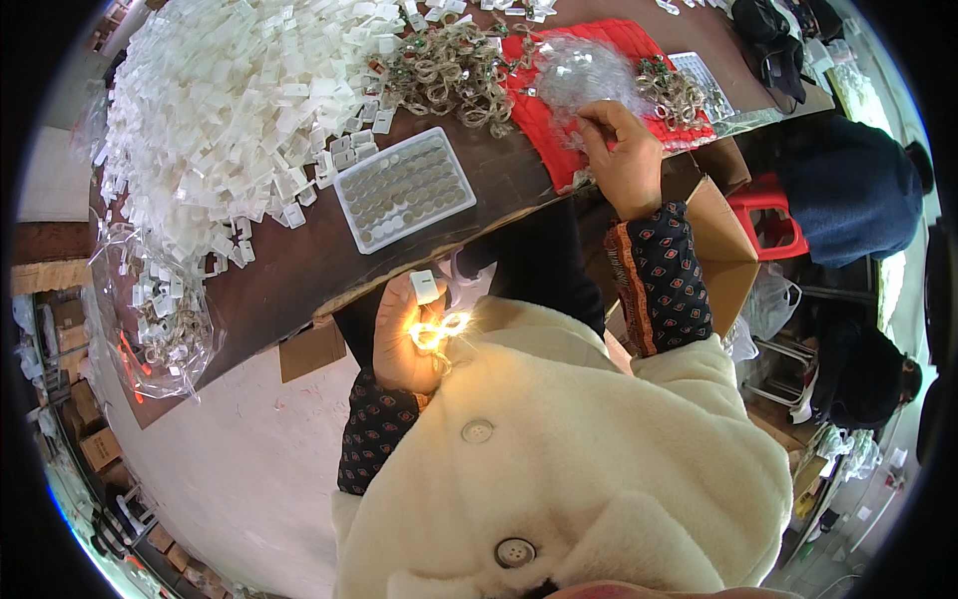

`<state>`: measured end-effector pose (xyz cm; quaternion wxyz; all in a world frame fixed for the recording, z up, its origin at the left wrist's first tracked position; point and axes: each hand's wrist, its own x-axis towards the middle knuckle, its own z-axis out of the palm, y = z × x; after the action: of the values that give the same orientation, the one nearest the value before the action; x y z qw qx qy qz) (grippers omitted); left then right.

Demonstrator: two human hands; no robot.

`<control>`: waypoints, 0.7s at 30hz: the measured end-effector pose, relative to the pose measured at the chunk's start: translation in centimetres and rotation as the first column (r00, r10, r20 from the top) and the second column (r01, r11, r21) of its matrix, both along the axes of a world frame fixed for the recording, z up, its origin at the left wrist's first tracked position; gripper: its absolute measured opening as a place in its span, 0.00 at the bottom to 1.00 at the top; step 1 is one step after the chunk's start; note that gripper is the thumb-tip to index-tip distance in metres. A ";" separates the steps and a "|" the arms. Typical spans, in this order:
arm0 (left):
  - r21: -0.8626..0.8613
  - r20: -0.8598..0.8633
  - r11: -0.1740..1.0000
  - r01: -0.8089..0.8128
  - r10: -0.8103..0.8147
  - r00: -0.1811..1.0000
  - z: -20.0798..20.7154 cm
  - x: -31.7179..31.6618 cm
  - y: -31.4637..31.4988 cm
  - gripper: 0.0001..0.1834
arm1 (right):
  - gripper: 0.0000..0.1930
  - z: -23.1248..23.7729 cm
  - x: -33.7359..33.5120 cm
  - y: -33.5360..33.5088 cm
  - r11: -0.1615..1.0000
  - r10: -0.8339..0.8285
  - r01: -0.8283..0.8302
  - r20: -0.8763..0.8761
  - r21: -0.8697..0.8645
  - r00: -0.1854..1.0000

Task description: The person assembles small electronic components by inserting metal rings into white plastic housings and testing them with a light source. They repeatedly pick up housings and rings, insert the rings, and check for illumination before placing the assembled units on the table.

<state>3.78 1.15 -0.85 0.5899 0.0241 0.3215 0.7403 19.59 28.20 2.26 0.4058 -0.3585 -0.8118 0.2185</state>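
Note:
Close to my body, my left hand (399, 344) is closed around a small string light. Its white battery case (424, 288) sticks up by the fingertips, and the lit warm-yellow loops (439, 331) glow against the palm. A translucent plastic piece (466, 283) shows just beside it; whether the hand holds it is unclear. Over the table's right part, my right hand (629, 165) pinches at the near edge of a pile of clear plastic bags (584, 75) on a red quilted cloth (539, 125). Bundles of twine-coloured string lights (449, 75) lie left of the cloth, with more (671, 95) on its right side.
A huge heap of white plastic cases (230, 120) covers the table's left. In front stands a white tray of coin cells (407, 190). A filled clear bag (160, 319) sits at the left corner. An open cardboard box (718, 235), red stool (768, 215) and other people are at right.

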 end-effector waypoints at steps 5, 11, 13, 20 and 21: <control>-0.046 0.056 0.995 -0.089 0.091 0.994 -0.4 0.0 -0.6 0.20 | 0.06 0.1 0.3 0.1 0.998 -0.050 0.053 0.077 -0.036 0.996; 0.054 0.084 0.998 -0.023 0.018 0.996 -1.2 -0.4 -1.6 0.15 | 0.08 0.0 0.4 0.5 0.999 -0.013 0.010 0.067 0.044 0.998; 0.051 0.081 0.999 -0.005 0.001 0.997 -1.4 -0.5 -1.7 0.14 | 0.08 -0.1 0.4 0.4 0.999 -0.016 0.015 0.045 0.029 0.999; 0.008 0.059 0.993 -0.119 0.119 0.991 -0.5 0.7 -1.6 0.10 | 0.07 -0.6 0.7 0.6 0.993 -0.040 0.039 -0.007 -0.109 0.999; -0.004 0.086 0.990 -0.138 0.138 0.987 -0.3 0.8 -1.7 0.09 | 0.07 -0.6 0.7 0.7 0.987 -0.050 0.047 -0.015 -0.154 0.999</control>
<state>4.59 -0.52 -1.14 0.5504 -0.0293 0.2960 0.7801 20.29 28.94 1.63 0.3897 -0.4064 -0.7797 0.2738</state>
